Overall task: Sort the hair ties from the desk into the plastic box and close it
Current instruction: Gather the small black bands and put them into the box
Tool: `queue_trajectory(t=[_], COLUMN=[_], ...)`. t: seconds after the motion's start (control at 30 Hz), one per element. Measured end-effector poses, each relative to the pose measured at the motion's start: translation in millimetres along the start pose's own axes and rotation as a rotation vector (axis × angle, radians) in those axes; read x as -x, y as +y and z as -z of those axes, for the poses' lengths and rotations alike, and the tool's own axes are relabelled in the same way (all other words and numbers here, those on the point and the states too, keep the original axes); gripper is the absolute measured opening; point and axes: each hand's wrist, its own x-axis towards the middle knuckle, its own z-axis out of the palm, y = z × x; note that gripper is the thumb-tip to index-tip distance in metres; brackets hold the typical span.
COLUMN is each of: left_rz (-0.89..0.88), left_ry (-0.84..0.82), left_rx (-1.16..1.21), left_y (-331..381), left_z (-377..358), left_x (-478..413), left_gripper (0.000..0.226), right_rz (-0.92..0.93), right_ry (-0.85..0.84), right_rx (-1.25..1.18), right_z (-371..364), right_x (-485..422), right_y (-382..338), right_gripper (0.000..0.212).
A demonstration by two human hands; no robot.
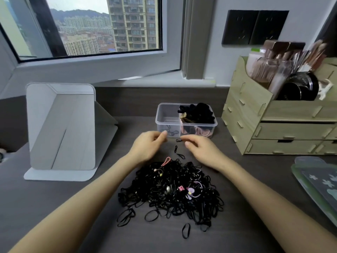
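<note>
**Worktop, sorting of hair ties: state as it stands.**

1. Plastic box (159,115): clear, divided, lid off and not in view. It sits at the far side of the worktop (91,207), straight ahead of both hands. The right-hand compartments are packed with black scrunchies (198,110) and a pink one (202,133). The left compartment (167,114) holds only a few thin black loops.

2. Pile of hair ties (171,189): mostly thin black elastics with a few coloured pieces. It lies on the worktop between the forearms, nearer the person than either hand. The bulk of the job is still here.

3. Stray loops (176,149): a few lie singly between the pile and the box, in the gap between the two hands. The long axis of each runs roughly toward the box.

4. Left hand (147,145): raised just before the box's front wall, below the sparse left compartment. Thumb and forefinger tips (164,133) are drawn together. The blur hides whether an elastic is pinched there.

5. Right hand (200,150): just right of the strays. Its fingers (187,144) are loosely curled downward, with nothing seen in them.

6. Judgement: the strays lie down and inward from both sets of fingertips, and the right hand is marginally nearer. Any drop goes forward over the near rim.

7. Bystanders: folding mirror (62,125) at left, wooden organiser (255,115) at right.
</note>
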Motion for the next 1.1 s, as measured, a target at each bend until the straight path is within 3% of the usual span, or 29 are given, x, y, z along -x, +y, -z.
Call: queue_trajectory(t=[0.1,0.2,0.27,0.37,0.47,0.6,0.73,0.87,0.93,1.0,1.1], left_rz=[0.154,0.276,0.332,0.371,0.37,0.374,0.391,0.376,0.331,0.267,0.234], left_ry=[0.22,0.234,0.189,0.143,0.16,0.132,0.081,0.01,-0.011,-0.044,-0.339], left_rx=[0.094,0.305,0.412,0.47,0.486,0.479,0.482,0.416,0.25,-0.001,-0.196], left_y=[-0.5,0.4,5.2,10.0,11.0,12.6,11.5,12.5,13.6,10.7,8.3], left_z=[-7.7,-6.8,-4.2,-2.2,0.9,6.5,13.0,19.8,27.7,38.5,53.4], left_x=[-26.1,-48.3,-57.3,-64.6,-64.0,-53.6,-36.1,-11.8,1.9,16.9,43.5], left_gripper=[0.046,0.044,0.049,0.034,0.013,0.006,0.008,0.012,0.022,0.04,0.072], right_rz=[-0.013,0.026,0.045,0.065,0.03,-0.069,-0.123,-0.052,0.005,0.072,0.081], right_ry=[-0.059,-0.105,-0.158,-0.229,-0.118,0.177,0.004,-0.233,-0.321,-0.35,-0.415], right_rx=[0.138,0.173,0.085,-0.171,-0.376,-0.156,0.029,-0.116,0.043,0.352,0.543], right_z=[-18.9,-25.4,-21.2,-6.8,13.0,27.6,6.4,-5.8,-1.2,6.5,13.4], right_x=[-16.0,-10.5,0.9,21.2,35.3,51.6,72.8,84.5,83.7,80.7,75.4], right_y=[-0.2,-4.8,-5.9,-8.6,-5.2,21.7,31.0,-2.5,-14.4,-19.7,-21.9], right_gripper=[0.039,0.037,0.033,0.032,0.031,0.024,0.045,0.072,0.084,0.099,0.104])
